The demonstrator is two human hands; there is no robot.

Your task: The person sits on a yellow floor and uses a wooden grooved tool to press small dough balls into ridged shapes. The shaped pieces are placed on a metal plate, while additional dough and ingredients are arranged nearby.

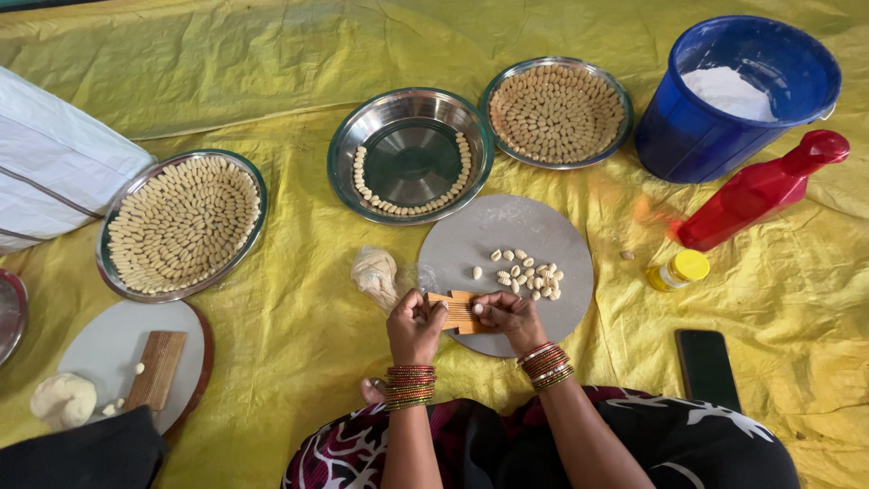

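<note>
With our left hand (415, 319) steadying the small ridged wooden board (457, 312) and our right hand (507, 312) pressing dough onto it, a slip may scatter the shaped shells (525, 272) off the round grey board (507, 237).

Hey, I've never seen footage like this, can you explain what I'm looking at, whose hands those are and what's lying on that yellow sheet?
One camera on a seated person's head looks down at their own bare hands. The left hand and right hand together hold a small ridged wooden board over a round grey board dotted with small shaped dough pieces. On the crinkled yellow sheet sit three round steel trays lined with such pieces, a blue plastic bucket of white powder, a red plastic bottle and a dark phone.
</note>
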